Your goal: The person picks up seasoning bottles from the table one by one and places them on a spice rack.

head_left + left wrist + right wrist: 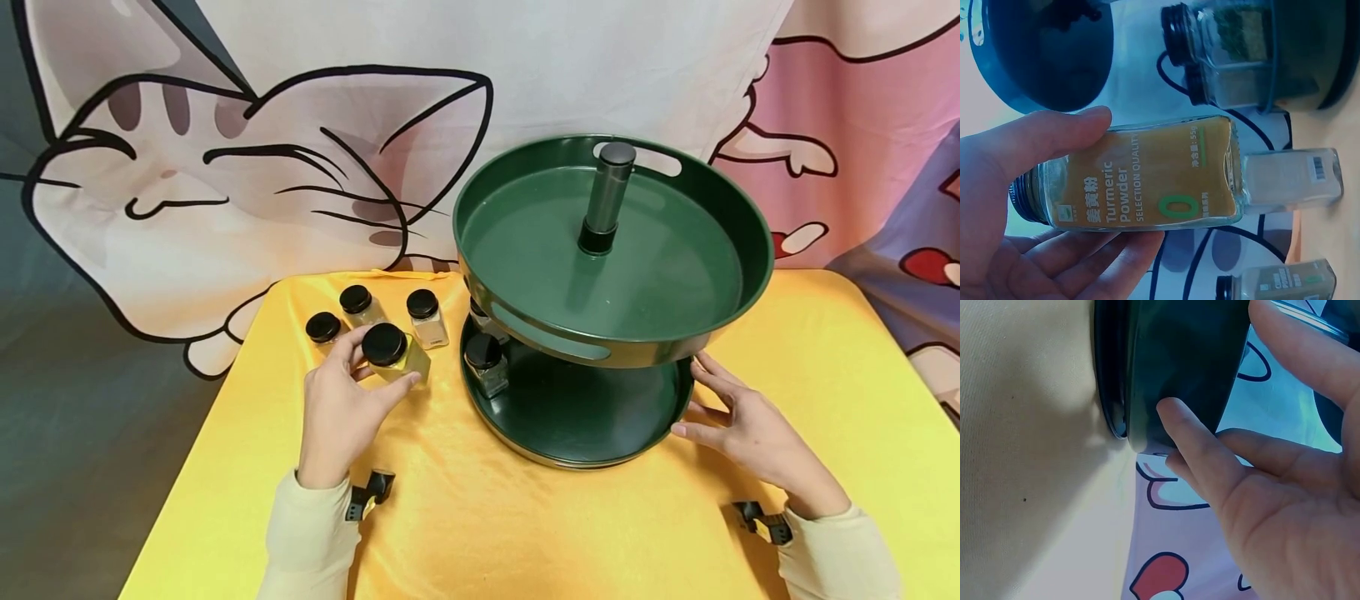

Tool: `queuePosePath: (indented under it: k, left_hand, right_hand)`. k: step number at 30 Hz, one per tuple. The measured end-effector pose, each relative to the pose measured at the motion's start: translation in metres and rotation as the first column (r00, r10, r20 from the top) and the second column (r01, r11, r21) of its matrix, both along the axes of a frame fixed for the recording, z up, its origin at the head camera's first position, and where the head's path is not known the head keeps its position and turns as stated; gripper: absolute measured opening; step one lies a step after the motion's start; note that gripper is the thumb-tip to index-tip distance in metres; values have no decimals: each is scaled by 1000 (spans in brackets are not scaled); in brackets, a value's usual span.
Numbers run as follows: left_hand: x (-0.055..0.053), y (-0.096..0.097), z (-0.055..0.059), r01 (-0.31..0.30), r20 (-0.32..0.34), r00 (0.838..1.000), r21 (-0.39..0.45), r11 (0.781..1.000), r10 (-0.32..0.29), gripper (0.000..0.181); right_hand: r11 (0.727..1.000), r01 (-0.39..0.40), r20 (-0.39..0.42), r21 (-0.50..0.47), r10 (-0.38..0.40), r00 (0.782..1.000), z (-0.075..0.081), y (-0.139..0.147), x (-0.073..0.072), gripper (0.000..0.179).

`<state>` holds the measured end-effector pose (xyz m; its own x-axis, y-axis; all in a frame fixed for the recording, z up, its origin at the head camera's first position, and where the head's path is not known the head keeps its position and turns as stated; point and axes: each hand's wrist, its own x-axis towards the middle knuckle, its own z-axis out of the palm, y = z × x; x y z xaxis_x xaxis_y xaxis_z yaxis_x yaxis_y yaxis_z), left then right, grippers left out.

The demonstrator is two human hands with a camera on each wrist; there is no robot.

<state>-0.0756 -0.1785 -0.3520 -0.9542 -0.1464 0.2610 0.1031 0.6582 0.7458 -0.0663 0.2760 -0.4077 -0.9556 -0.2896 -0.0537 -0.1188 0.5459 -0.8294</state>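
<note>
My left hand point(347, 408) holds a glass jar of turmeric powder point(405, 364) with a black lid, thumb on one side and fingers on the other. In the left wrist view the jar point(1147, 175) shows its turmeric label and yellow-brown contents. At the right of a two-tier green turntable organizer point(577, 429), my right hand point(750, 425) touches the lower tray's edge with loosely extended fingers. The right wrist view shows a fingertip point(1174, 409) against the tray's outer wall point(1179, 369). On the lower tray's left side stands a black-lidded jar point(487, 367), with another partly hidden behind it.
Several black-lidded spice jars stand on the yellow cloth at left, including a pale one point(427, 319), one behind the hand point(358, 302) and one at far left point(324, 327). The upper green tray point(675, 250) overhangs the lower one, with a central post point(609, 192). A cartoon-printed curtain point(600, 67) hangs behind.
</note>
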Motion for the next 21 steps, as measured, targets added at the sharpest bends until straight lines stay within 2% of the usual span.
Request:
queuePosePath:
  k: [5,11,21]
  left_hand:
    - [4,6,4,14,-26,1000,14,1000,-13,72]
    - [8,16,7,65,-50,997,55,996,-62,70]
    - [15,31,5,116,-55,992,58,992,-113,69]
  right_hand:
    - [999,25,11,21,-25,1000,2,-1,1,94]
    - [998,43,26,40,-44,999,3,-2,0,95]
    - [999,25,5,-32,-25,1000,0,-3,-1,100]
